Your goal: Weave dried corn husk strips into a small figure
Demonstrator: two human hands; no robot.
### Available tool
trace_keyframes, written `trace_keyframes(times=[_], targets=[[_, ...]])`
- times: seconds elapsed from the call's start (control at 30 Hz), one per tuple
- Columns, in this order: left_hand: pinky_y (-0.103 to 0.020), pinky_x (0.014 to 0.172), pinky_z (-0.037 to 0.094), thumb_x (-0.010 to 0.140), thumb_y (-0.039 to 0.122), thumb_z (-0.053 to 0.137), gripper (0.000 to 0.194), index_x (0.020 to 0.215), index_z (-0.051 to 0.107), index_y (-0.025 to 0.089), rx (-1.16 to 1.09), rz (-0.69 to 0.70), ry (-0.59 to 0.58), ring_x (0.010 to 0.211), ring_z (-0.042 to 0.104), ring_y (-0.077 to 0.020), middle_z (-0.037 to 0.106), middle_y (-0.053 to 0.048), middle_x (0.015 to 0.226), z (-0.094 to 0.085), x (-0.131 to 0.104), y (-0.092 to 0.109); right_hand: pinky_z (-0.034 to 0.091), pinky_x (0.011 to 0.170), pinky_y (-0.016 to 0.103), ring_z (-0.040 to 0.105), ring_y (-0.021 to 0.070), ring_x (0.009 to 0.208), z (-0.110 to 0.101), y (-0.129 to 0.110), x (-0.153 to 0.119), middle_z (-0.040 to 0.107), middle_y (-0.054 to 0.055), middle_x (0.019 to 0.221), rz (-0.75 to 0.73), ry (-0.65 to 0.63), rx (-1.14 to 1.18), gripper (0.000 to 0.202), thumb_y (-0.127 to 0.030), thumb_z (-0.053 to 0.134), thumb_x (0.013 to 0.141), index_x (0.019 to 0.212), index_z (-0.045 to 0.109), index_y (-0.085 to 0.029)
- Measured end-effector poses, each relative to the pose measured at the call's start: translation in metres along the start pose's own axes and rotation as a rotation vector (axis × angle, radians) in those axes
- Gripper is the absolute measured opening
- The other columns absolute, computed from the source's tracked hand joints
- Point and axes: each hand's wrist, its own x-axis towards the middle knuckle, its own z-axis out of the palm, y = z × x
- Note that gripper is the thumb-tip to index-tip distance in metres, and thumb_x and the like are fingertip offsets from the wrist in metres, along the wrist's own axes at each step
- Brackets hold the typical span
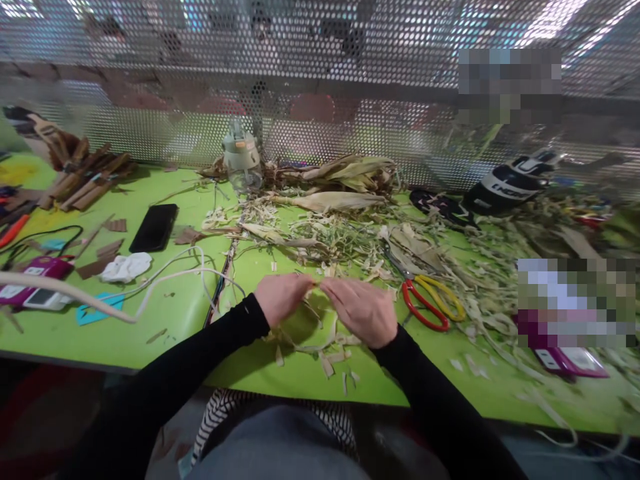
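At far left, a bundle of brown, stick-like rolls (85,175) leans diagonally on the lime-green smooth tabletop (173,327). Nearer the edge lies a glossy purple-and-white box with sockets (37,283), then a crumpled white tissue (126,267) and a flat black phone (154,228). A clear bottle with a pale green top (243,160) stands upright by the perforated metal screen (200,113); its contents cannot be made out.

At centre, above the near part of the tabletop, the left hand (285,297) has its fingers bent and drawn together, pointing right. A tiny yellow-green sliver (316,285) shows between the two hands' fingertips, its short visible length running roughly left to right. The right hand (363,308) has fingers together, aimed left and slightly away; whether either grips the sliver I cannot tell. Beyond are dry, papery, ribbed corn husks (345,200), mostly lying sideways.

Rightward, open-bladed scissors with red and yellow handles (425,303) point away and left. Behind them, a black bottle with a white band (507,187) leans right, its inside hidden.
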Motion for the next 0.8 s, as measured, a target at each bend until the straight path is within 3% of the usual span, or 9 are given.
trace_keyframes(times=[0.1, 0.17, 0.23, 0.3, 0.4, 0.5, 0.6, 0.8], targets=[[-0.023, 0.052, 0.033, 0.089, 0.021, 0.042, 0.021, 0.087, 0.062, 0.017, 0.095, 0.109, -0.169, 0.051, 0.044, -0.0115, 0.057, -0.003, 0.063, 0.001, -0.004, 0.004, 0.038, 0.050, 0.024, 0.057, 0.0120, 0.055, -0.012, 0.007, 0.008, 0.069, 0.004, 0.069, 0.052, -0.113, 0.110, 0.032, -0.037, 0.045, 0.094, 0.080, 0.067, -0.019], [-0.022, 0.055, 0.036, 0.089, 0.024, 0.045, 0.019, 0.083, 0.062, 0.019, -0.036, 0.233, -0.276, 0.055, 0.048, -0.0115, 0.059, -0.002, 0.066, -0.005, -0.005, 0.007, 0.040, 0.052, 0.023, 0.057, 0.0105, 0.056, -0.018, 0.015, 0.013, 0.067, 0.002, 0.069, 0.087, -0.286, 0.329, 0.034, -0.039, 0.044, 0.094, 0.077, 0.065, -0.019], [-0.022, 0.060, 0.039, 0.092, 0.030, 0.041, 0.024, 0.083, 0.061, 0.019, -0.272, 0.312, -0.308, 0.060, 0.052, -0.0109, 0.060, 0.000, 0.068, -0.012, -0.005, 0.010, 0.042, 0.053, 0.022, 0.056, 0.0104, 0.057, -0.021, 0.022, 0.015, 0.064, 0.000, 0.068, 0.134, -0.392, 0.553, 0.035, -0.044, 0.046, 0.092, 0.075, 0.063, -0.018], [-0.021, 0.060, 0.039, 0.095, 0.035, 0.035, 0.030, 0.088, 0.060, 0.019, -0.419, 0.207, -0.162, 0.059, 0.052, -0.0105, 0.057, 0.001, 0.067, -0.017, -0.005, 0.012, 0.045, 0.056, 0.024, 0.057, 0.0117, 0.062, -0.019, 0.023, 0.016, 0.063, 0.001, 0.071, 0.181, -0.382, 0.662, 0.035, -0.047, 0.048, 0.090, 0.076, 0.063, -0.018], [-0.023, 0.062, 0.040, 0.094, 0.034, 0.037, 0.029, 0.084, 0.058, 0.017, -0.369, 0.024, 0.142, 0.060, 0.051, -0.0116, 0.055, 0.001, 0.065, -0.015, -0.002, 0.012, 0.043, 0.056, 0.025, 0.055, 0.0123, 0.061, -0.008, 0.012, 0.013, 0.061, 0.001, 0.070, 0.196, -0.273, 0.578, 0.032, -0.042, 0.048, 0.091, 0.076, 0.062, -0.018], [-0.027, 0.077, 0.043, 0.091, 0.030, 0.045, 0.021, 0.092, 0.061, 0.016, -0.319, 0.014, 0.304, 0.080, 0.058, -0.0156, 0.064, -0.005, 0.085, -0.006, 0.001, 0.010, 0.036, 0.051, 0.024, 0.046, 0.0105, 0.053, 0.002, -0.004, 0.010, 0.056, -0.001, 0.064, 0.161, -0.152, 0.445, 0.027, -0.036, 0.046, 0.092, 0.076, 0.059, -0.019], [-0.024, 0.068, 0.045, 0.088, 0.030, 0.049, 0.023, 0.103, 0.060, 0.017, -0.481, -0.054, 0.288, 0.073, 0.058, -0.0139, 0.065, -0.004, 0.083, 0.001, 0.003, 0.009, 0.030, 0.048, 0.024, 0.037, 0.0096, 0.048, 0.006, -0.011, 0.008, 0.045, -0.003, 0.057, 0.147, -0.117, 0.380, 0.027, -0.031, 0.045, 0.092, 0.070, 0.053, -0.019], [-0.019, 0.057, 0.043, 0.083, 0.031, 0.056, 0.019, 0.093, 0.060, 0.016, -0.683, -0.113, 0.248, 0.065, 0.055, -0.0092, 0.065, -0.002, 0.085, -0.001, 0.004, 0.012, 0.029, 0.049, 0.023, 0.038, 0.0098, 0.050, 0.007, -0.006, 0.009, 0.044, -0.003, 0.060, 0.205, -0.128, 0.421, 0.026, -0.031, 0.042, 0.093, 0.072, 0.051, -0.018]])
